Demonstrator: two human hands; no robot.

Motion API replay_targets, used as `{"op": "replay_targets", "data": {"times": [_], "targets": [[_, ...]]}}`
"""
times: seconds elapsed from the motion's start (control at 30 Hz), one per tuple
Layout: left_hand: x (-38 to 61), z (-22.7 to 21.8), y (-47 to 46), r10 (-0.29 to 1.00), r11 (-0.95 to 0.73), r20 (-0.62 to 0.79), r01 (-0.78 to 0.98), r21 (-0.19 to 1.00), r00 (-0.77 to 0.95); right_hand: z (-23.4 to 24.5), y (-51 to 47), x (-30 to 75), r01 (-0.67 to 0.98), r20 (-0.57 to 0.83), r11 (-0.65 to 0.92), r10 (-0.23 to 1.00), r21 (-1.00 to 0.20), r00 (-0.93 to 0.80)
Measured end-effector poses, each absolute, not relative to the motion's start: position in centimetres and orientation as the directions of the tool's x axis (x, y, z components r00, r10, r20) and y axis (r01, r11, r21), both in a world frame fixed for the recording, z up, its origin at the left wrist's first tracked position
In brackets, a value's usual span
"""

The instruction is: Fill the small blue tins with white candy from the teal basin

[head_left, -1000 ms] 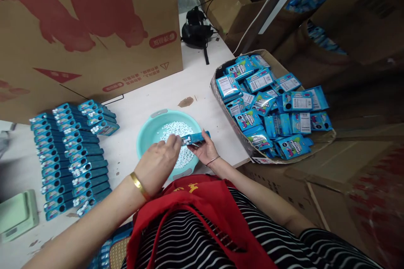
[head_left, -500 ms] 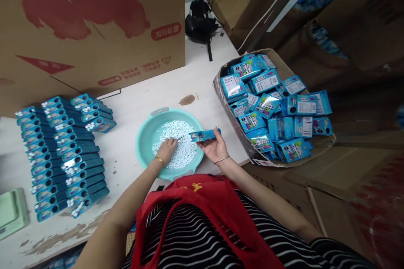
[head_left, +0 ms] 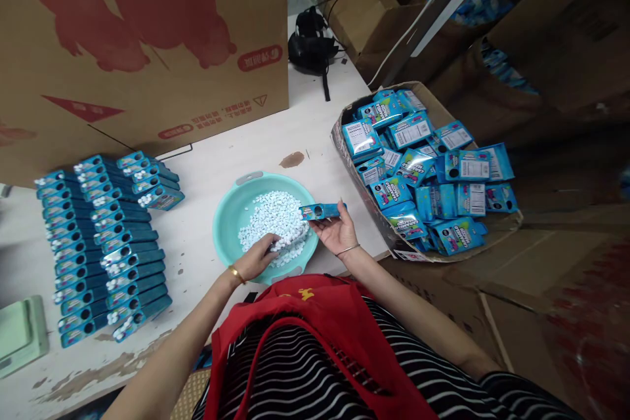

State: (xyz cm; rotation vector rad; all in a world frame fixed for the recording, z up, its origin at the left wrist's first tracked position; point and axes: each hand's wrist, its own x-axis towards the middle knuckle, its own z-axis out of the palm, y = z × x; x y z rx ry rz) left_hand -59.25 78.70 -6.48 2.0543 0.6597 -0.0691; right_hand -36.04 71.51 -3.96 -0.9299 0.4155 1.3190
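Note:
Inside a turquoise basin, my left hand is closed at the near side of many small white candies. A raised heap of candies lies just beyond its fingertips; whatever the fingers grip under that heap is hidden. Over the basin's right rim, my right hand is closed on a small blue box. The box is held lengthwise, a dark round hole showing on its upward side, its left end above the candies.
Rows of blue boxes stand at left, several with white candies at their ends. A carton heaped with blue boxes is at right. Behind stands a large cardboard box; a black strapped object lies farther back. A green scale-like device sits lower left.
My left hand has drawn back toward me, and a heap of candies has risen before its fingers. My right hand keeps the blue box in nearly the same place. The view has shifted slightly.

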Motion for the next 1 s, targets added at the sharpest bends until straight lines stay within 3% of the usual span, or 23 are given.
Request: {"op": "replay_targets", "data": {"times": [0.13,0.3,0.43,0.6,0.7,0.83,0.93,1.0], "targets": [[-60.0,-0.7,80.3,0.483,-0.425,-0.203,0.431,0.796,0.852,-3.9,71.4,-36.6,-0.936,-0.705,-0.022,0.664,-0.351,0.249],[-58.7,4.9,81.4,0.421,-0.578,-0.21,0.439,0.688,0.883,-3.5,71.7,-38.2,-0.93,-0.677,-0.05,0.7,-0.364,0.228],[-56.9,7.4,81.4,0.425,-0.685,-0.29,0.514,0.517,0.858,-3.5,71.8,-39.2,-0.935,-0.69,-0.087,0.699,-0.344,0.188],[-54.1,11.7,79.0,0.467,-0.772,-0.476,0.606,0.192,0.745,-3.8,71.8,-39.8,-0.94,-0.695,-0.132,0.706,-0.315,0.134],[-53.4,13.7,78.0,0.474,-0.799,-0.497,0.592,0.105,0.727,-3.9,71.9,-39.8,-0.944,-0.71,-0.143,0.695,-0.298,0.119],[-55.4,11.1,80.0,0.57,-0.714,-0.399,0.673,0.192,0.718,-3.8,72.2,-39.4,-0.938,-0.736,-0.171,0.668,-0.302,0.115],[-57.8,5.5,82.2,0.714,-0.576,-0.315,0.78,0.245,0.626,-3.2,72.5,-39.4,-0.926,-0.734,-0.201,0.67,-0.318,0.106],[-58.8,1.1,83.3,0.741,-0.495,-0.358,0.823,0.281,0.568,-2.8,72.8,-39.9,-0.917,-0.718,-0.212,0.688,-0.339,0.107]]}}
